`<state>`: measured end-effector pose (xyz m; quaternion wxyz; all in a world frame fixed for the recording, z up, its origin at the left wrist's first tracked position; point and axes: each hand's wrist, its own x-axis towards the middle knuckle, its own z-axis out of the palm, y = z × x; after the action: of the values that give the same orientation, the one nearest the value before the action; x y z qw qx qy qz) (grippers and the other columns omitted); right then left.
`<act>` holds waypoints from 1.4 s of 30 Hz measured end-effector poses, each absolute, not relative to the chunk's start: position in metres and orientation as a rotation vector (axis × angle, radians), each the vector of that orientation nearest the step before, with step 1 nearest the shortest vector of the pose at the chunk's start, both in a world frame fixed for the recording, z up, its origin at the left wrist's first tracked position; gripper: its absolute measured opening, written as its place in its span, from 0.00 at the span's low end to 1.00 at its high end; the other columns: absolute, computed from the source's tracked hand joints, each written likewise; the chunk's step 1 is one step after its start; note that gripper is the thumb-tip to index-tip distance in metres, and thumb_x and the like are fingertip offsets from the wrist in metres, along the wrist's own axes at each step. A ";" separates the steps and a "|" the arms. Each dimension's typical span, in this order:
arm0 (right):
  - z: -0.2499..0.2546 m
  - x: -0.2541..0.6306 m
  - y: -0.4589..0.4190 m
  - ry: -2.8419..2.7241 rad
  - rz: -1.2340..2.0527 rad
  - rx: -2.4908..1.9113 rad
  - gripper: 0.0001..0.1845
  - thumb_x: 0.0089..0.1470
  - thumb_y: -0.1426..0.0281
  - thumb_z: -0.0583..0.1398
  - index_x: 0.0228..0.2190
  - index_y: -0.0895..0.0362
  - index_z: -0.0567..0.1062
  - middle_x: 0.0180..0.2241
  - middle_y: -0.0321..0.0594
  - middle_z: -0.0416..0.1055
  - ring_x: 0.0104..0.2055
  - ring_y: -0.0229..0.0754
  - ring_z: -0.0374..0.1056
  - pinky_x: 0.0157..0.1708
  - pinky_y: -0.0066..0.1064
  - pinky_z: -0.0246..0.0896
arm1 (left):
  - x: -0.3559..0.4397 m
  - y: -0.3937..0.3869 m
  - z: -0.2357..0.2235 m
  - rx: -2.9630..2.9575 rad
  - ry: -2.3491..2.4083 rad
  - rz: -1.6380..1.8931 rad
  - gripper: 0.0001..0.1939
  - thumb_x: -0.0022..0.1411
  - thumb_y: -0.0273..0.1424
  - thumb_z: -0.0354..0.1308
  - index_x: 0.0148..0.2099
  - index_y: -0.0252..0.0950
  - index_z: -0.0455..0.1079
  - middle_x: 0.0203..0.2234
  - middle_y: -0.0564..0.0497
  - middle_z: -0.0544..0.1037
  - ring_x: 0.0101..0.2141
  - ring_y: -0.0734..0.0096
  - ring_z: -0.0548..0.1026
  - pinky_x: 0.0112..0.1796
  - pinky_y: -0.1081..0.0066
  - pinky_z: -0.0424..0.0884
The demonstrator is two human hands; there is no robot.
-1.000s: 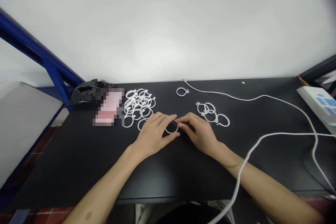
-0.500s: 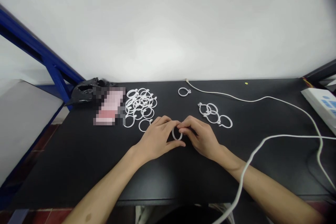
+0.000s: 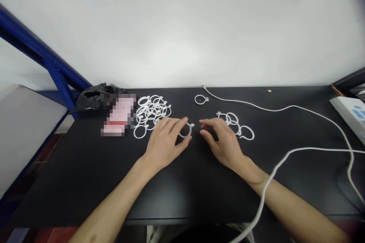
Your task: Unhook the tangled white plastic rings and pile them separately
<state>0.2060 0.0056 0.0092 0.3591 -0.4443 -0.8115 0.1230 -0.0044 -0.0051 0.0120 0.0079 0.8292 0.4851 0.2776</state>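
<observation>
A white ring with a small tab, like a curtain ring, is held between the thumb and fingers of my left hand. Part of that ring is hidden behind the fingers. To the right, my right hand has its thumb and fingertips apart with nothing between them, and its fingers point at the held ring without touching it. Beyond my left hand lies a heap of similar white rings, partly covered by the hand. A smaller group of white rings lies beside and partly behind my right hand.
A single white ring lies near the back of the black table. A pale cable crosses the right side, another strand passing over my right forearm. A black plastic bag and a blurred pink item are at left; a white box is at right.
My right hand has let go of the ring and moved slightly away to the right. My left hand has shifted left and away from me with the ring.
</observation>
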 end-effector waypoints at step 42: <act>0.006 0.194 0.001 -2.241 0.423 -0.982 0.08 0.62 0.71 0.57 0.44 0.54 0.71 0.39 0.42 0.74 0.42 0.43 0.70 0.41 0.38 0.70 | -0.010 -0.003 0.008 2.579 1.322 0.668 0.23 0.66 0.38 0.56 0.59 0.33 0.63 0.45 0.44 0.76 0.49 0.58 0.68 0.50 0.57 0.65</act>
<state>0.1937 0.0007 0.0062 0.3235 -0.3745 -0.8539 0.1610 -0.0096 -0.0035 0.0078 0.0835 0.8641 0.4431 0.2238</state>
